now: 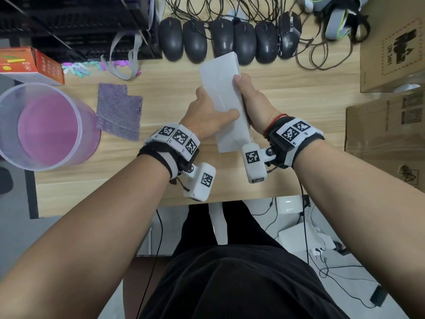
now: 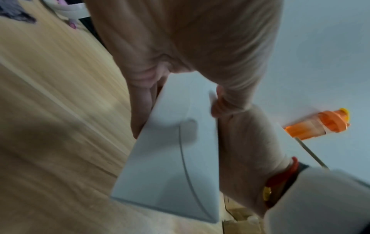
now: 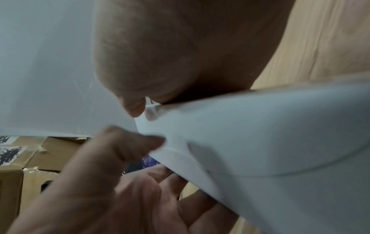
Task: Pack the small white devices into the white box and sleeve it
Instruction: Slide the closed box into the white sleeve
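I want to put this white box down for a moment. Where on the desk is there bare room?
Bare wood lies below the white box, between the purple cloth and the cardboard boxes, down to the desk's near edge. The far edge is crowded with black mice and cables.

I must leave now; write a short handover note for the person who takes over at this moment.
Left hand: holds the white box on its left side, thumb across the front.
Right hand: grips the box's right edge.
The box is lifted above the wooden desk, tilted, far end toward the row of black mice.
Done: no small white devices lie loose in view, so they may already be inside; I cannot confirm.
Left: whether the sleeve is fully on cannot be told; check it, then set the box down.
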### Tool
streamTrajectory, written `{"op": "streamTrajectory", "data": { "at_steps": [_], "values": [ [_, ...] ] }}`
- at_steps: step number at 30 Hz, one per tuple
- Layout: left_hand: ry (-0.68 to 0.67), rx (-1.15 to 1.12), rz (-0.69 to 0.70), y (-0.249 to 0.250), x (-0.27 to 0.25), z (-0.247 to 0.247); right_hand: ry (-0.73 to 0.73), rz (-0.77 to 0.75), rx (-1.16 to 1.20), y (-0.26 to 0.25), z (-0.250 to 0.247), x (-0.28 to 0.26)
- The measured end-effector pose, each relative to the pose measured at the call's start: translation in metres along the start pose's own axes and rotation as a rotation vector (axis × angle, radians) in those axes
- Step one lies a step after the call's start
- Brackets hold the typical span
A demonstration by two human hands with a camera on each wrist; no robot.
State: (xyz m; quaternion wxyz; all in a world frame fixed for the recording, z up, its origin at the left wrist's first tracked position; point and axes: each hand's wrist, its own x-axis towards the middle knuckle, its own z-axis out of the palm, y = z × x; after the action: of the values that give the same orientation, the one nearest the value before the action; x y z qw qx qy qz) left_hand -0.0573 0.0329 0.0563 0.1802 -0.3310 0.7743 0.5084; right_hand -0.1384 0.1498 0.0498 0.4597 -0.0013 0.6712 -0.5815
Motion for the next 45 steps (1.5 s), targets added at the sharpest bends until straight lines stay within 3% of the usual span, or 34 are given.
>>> {"op": "streamTrajectory", "data": {
  "at_steps": [5,8,13,16,19,23,26,29,35,40,45],
  "values": [
    [-0.041,-0.158,-0.046,-0.008,0.000,-0.001,-0.109,0.215,0.288,0.010,-0.002,0.000],
    [-0.108,-0.375,-0.100,-0.028,0.008,0.009,-0.213,0.310,0.264,0.015,-0.012,-0.007],
    [-0.175,-0.636,-0.128,-0.023,-0.006,0.003,-0.394,0.137,0.004,0.018,-0.017,-0.007],
    [-0.208,-0.696,-0.146,-0.030,-0.004,-0.001,-0.443,0.117,-0.072,0.016,-0.025,-0.002],
    [-0.220,-0.517,-0.121,-0.036,0.003,-0.010,-0.334,0.112,-0.202,0.010,-0.025,-0.002],
    [-0.002,-0.117,0.020,-0.047,0.016,-0.026,-0.035,-0.048,-0.807,0.021,-0.030,0.016],
    [0.078,0.231,0.198,-0.050,0.023,-0.030,0.008,-0.163,-1.188,0.035,-0.026,0.025],
    [-0.013,0.560,0.234,-0.051,0.029,-0.020,-0.028,-0.249,-1.386,0.051,-0.019,0.031],
    [-0.056,0.761,0.229,-0.063,0.037,-0.006,0.004,-0.323,-1.488,0.070,-0.021,0.034],
    [-0.017,0.768,0.196,-0.069,0.045,-0.012,0.076,-0.216,-1.405,0.063,-0.053,0.031],
    [-0.048,0.754,0.196,-0.067,0.048,-0.012,0.048,-0.201,-1.414,0.060,-0.053,0.033]
  ]
}}
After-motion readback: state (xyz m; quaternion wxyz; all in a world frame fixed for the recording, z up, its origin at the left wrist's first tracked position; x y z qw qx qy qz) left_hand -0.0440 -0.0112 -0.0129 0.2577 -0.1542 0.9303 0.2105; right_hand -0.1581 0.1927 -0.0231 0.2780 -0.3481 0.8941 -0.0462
